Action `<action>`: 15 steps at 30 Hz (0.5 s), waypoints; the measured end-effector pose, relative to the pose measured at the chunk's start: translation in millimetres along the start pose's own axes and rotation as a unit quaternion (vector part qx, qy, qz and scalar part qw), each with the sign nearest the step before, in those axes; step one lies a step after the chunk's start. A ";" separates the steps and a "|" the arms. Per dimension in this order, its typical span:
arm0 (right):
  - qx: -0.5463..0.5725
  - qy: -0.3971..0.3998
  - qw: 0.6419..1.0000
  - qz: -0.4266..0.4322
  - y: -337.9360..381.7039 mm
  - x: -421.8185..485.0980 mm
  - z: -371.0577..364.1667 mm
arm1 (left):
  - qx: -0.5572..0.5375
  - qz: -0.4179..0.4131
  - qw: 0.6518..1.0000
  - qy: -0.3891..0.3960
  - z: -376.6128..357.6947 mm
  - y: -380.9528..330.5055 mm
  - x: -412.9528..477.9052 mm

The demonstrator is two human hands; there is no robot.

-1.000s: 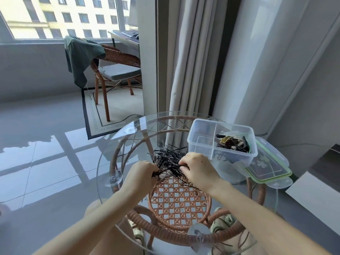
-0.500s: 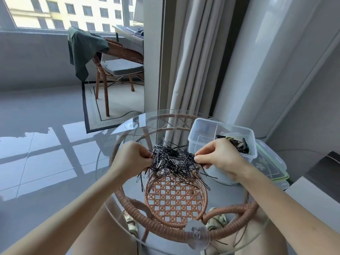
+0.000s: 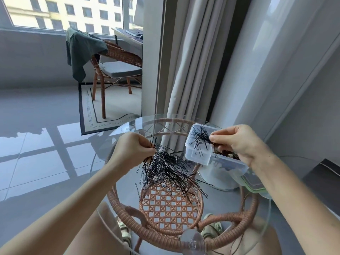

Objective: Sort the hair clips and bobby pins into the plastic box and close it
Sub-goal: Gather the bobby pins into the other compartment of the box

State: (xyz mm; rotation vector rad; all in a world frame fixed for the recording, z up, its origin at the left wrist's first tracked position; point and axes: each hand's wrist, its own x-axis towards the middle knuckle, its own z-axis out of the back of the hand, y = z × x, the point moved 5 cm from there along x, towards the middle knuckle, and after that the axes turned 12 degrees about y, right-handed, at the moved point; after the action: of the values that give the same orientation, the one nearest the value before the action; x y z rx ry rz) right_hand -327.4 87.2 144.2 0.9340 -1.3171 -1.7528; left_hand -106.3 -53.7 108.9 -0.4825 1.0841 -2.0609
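A big tangle of black bobby pins [image 3: 165, 167] hangs from my left hand [image 3: 133, 150], which pinches its upper left side above the glass table. My right hand [image 3: 239, 142] holds a smaller bunch of bobby pins [image 3: 200, 138] over the left compartment of the clear plastic box [image 3: 197, 156]. A few pins lie inside that compartment. Dark hair clips [image 3: 228, 155] fill the right compartment, mostly hidden behind my right hand. The box's green-rimmed lid [image 3: 254, 184] lies open to the right of it.
The round glass table top [image 3: 128, 126] rests on a rattan frame [image 3: 171, 205] with suction cups. Curtains [image 3: 185, 70] hang just behind the table. A rattan chair [image 3: 114, 67] with a green cloth stands further back on a rug.
My right hand has pulled a small bunch of pins away from the tangle and carried it right, over the box. My left hand has lifted the main tangle slightly.
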 end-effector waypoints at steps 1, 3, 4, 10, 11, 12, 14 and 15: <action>-0.002 -0.019 1.000 0.000 0.4 6.6 5.1 | 0.002 -0.001 1.000 -0.002 0.0 -1.1 1.9; -0.024 -0.062 0.998 -0.008 -2.7 22.4 12.3 | 0.006 -0.003 1.000 -0.006 -0.1 -2.4 6.5; -0.047 -0.085 0.995 -0.017 -6.3 31.3 14.1 | 0.008 -0.003 1.000 -0.009 -0.1 -2.5 8.9; -0.261 -0.135 0.952 -0.090 -28.3 75.3 -7.1 | -0.004 -0.003 1.000 -0.011 -4.0 -5.4 19.9; -0.281 -0.113 0.948 -0.097 -31.3 80.4 -13.2 | -0.009 -0.006 1.000 -0.007 -5.3 -7.5 22.1; -0.295 -0.090 0.946 -0.102 -33.2 83.4 -18.5 | -0.014 -0.009 1.000 -0.001 -7.1 -10.6 24.9; -0.324 -0.067 0.939 -0.092 -30.4 83.2 -22.2 | -0.016 -0.015 1.000 0.009 -11.5 -20.6 32.2; -0.335 -0.070 0.936 -0.080 -26.4 80.4 -19.3 | -0.014 -0.021 1.000 0.011 -14.4 -28.0 37.1</action>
State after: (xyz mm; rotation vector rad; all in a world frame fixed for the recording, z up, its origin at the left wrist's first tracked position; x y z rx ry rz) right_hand -351.0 13.4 105.1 0.5363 -0.6346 -2.2170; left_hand -151.8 -63.8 123.1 -0.5025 1.1260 -2.0939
